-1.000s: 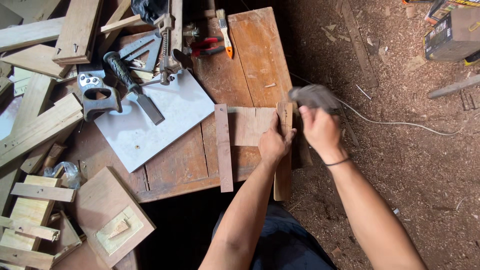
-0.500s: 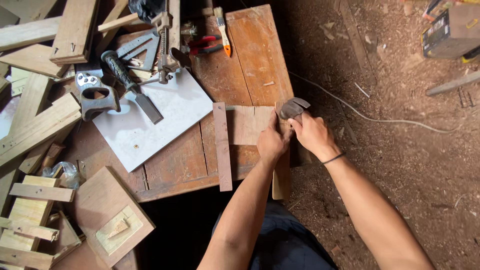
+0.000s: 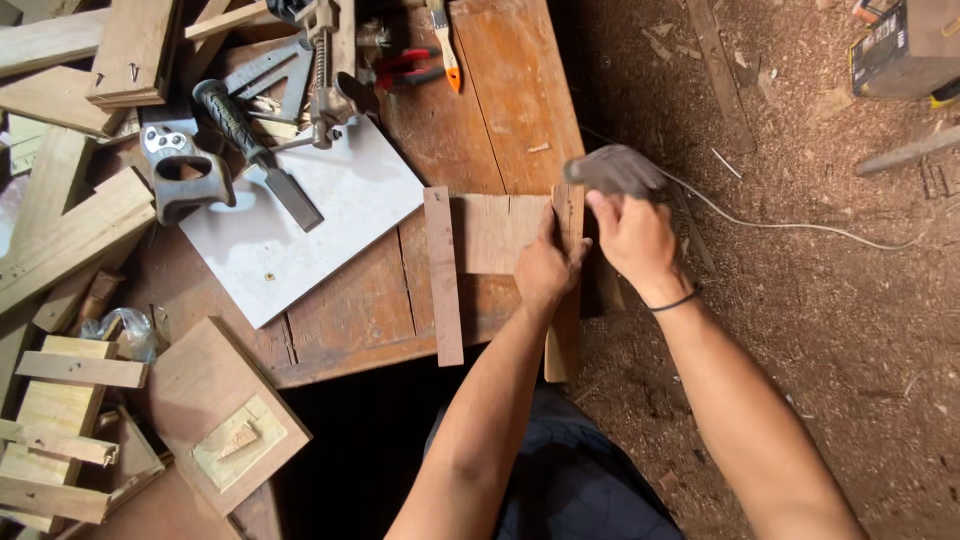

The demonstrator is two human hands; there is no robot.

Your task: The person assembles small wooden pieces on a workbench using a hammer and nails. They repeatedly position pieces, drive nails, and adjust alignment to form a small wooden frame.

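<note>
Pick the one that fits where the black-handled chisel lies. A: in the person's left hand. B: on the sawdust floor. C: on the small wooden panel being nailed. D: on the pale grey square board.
D: the black-handled steel chisel lies slanted across the pale grey square board, far from the left hand that presses on the narrow wooden strip.

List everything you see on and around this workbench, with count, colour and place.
wooden frame: 1, brown, bench middle
hammer: 1, grey, blurred, above the frame's right slat
white board: 1, bench left
chisel: 1, black handle, on the white board
pliers: 1, red handles, bench top
wood offcuts: many, pale, left side
cable: 1, pale, on the sawdust floor
left hand: on the right slat
right hand: grips the hammer
</note>
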